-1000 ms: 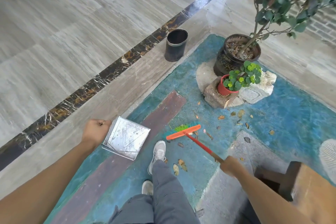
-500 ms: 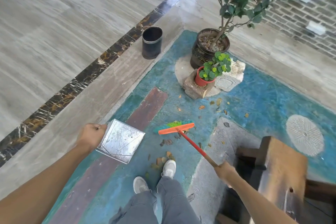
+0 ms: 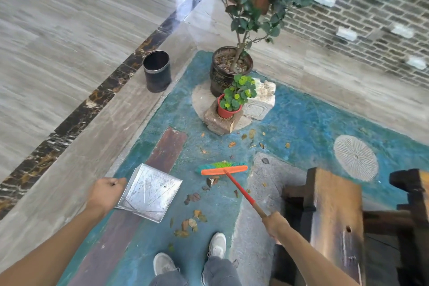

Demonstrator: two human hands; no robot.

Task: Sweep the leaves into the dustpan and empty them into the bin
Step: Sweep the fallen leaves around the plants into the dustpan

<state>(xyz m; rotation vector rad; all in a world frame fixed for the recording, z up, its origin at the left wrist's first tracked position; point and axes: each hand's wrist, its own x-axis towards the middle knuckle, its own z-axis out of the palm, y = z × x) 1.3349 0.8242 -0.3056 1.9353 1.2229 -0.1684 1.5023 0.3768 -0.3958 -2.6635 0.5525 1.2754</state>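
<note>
On the blue-green painted floor, between a grey marble border and a brick wall, a person stands with both white shoes at the bottom of the view. The left hand is closed in a fist on the back edge of a metal dustpan; its handle is hidden inside the fist. The dustpan is tilted, with its open side to the right, and I cannot tell if its front edge touches the floor. No leaves lie in it. The right hand is wrapped tight around the wooden end of the broom handle, which is red lower down. The broom head is orange with green and blue bristles, and it stands on the floor to the right of the dustpan, apart from it. Dry brown leaves lie in a loose group just in front of the shoes, and some more lie under the broom head. Other leaves are scattered near a stone block that carries a small red pot. Behind it stands a big dark pot with a small tree. The black bin stands upright on the marble border, well apart from the dustpan. A dark wooden bench is at the right.
</note>
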